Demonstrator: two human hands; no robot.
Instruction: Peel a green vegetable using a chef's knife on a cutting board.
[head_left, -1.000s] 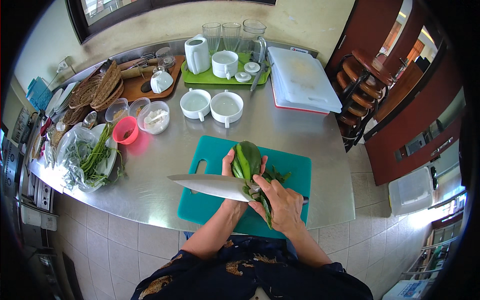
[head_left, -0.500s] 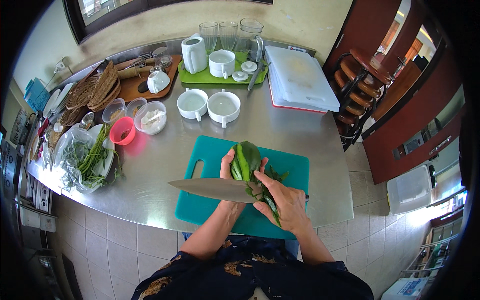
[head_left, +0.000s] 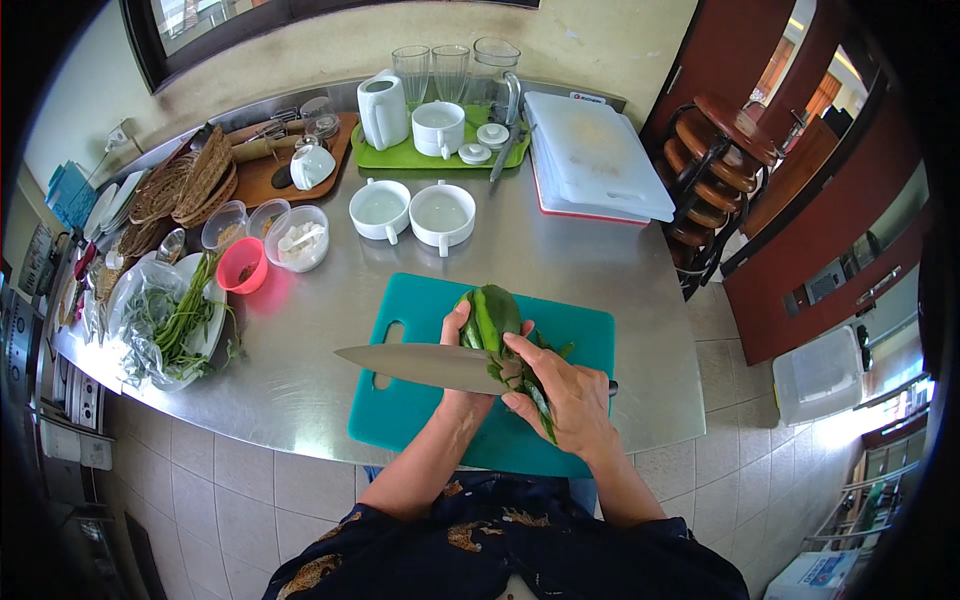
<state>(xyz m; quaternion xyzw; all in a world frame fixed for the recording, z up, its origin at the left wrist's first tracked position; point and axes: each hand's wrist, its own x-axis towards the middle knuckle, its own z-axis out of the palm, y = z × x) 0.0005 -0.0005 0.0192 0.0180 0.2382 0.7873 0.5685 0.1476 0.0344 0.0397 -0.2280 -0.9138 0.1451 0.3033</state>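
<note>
Hands: left hand point(head_left: 462, 345) gripping one leaf bundle point(head_left: 492, 318), right hand point(head_left: 565, 395) closed round one knife point(head_left: 425, 366)

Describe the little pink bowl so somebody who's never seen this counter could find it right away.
Start at the teal cutting board on the steel counter and look up and to the left, toward the bag of green stalks. The pink bowl sits just right of it, in front of two clear tubs; it is the only bright pink thing there.

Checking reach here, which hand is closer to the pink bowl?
Left. The left hand, holding the green leaves, lies right of the pink bowl; the right hand is farther right.
</note>
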